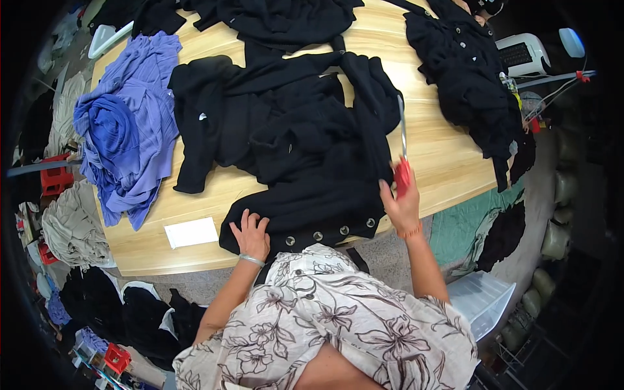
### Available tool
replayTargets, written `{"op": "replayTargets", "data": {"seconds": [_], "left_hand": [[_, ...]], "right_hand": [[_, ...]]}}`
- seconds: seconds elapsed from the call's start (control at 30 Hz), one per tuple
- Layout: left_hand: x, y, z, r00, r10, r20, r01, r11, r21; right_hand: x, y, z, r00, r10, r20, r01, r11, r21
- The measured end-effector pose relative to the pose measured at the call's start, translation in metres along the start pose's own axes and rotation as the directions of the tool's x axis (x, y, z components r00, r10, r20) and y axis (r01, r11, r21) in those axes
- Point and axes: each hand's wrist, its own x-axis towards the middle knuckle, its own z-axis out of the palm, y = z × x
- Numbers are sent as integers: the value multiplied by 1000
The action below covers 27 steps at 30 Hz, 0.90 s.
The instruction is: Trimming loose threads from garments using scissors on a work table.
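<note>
A black knit cardigan (299,205) lies on the wooden table in front of me, with several large round buttons along its near edge. My left hand (251,236) rests on its left end, fingers spread flat. At its right side my right hand (402,208) grips a pair of red-handled scissors (403,130), the blades pointing away from me. More black knit fabric (260,120) is spread just beyond; I cannot tell whether it belongs to the same cardigan. A small white scrap (203,116) shows on it.
Blue-purple knitwear (146,104) is heaped at the table's left, near a white paper (191,233). Other black garments lie at the far edge (286,23) and far right (465,91). A translucent bin (481,299) stands below the table, beside green cloth (458,227).
</note>
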Motion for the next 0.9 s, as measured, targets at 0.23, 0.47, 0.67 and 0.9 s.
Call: {"op": "replayTargets", "data": {"seconds": [0.23,0.47,0.67,0.9], "left_hand": [[42,19,-43,892,-15,451,-41,993,113],[161,72,-94,883,277,-378,-336,936,-101],[256,106,-76,955,295,6,-291,945,-148],[226,128,-58,975,220,26,-209,955,-212]], "right_hand": [[-47,47,-10,969,247,-19,-245,943,-226],[31,31,-13,986,-152,-76,100,880,-464],[90,-20,19,991,-82,-110,-1,796,-605],[161,7,51,991,98,-91,-133,789,-600]]}}
